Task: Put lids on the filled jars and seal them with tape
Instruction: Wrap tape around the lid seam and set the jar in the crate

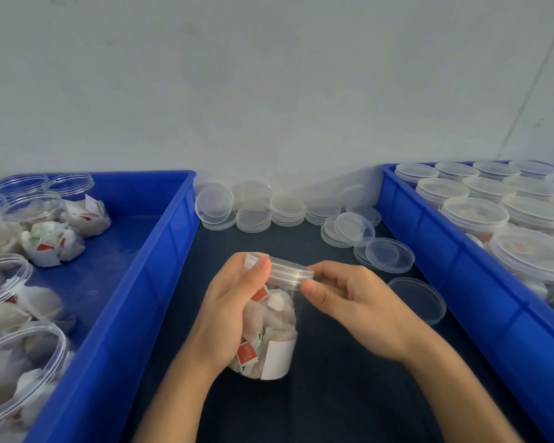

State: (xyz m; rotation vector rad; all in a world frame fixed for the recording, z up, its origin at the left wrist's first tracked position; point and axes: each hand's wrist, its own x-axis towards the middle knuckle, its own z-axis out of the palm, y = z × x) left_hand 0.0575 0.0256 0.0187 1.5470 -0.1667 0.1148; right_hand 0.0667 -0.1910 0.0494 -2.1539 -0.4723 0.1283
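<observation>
1. Head view: a left hand (229, 310) wraps its grip around a filled clear jar (269, 334) standing on the dark counter (333, 394) between two blue bins.
2. The right hand (354, 302) pinches the clear lid (288, 272) at its rim, the lid sitting tilted on the jar's mouth.
3. Left bin (125, 314): open filled jars (20, 362). Right bin (445, 266): lidded jars (474, 215).
4. Spare lids (256, 215) lie stacked by the wall.
</observation>
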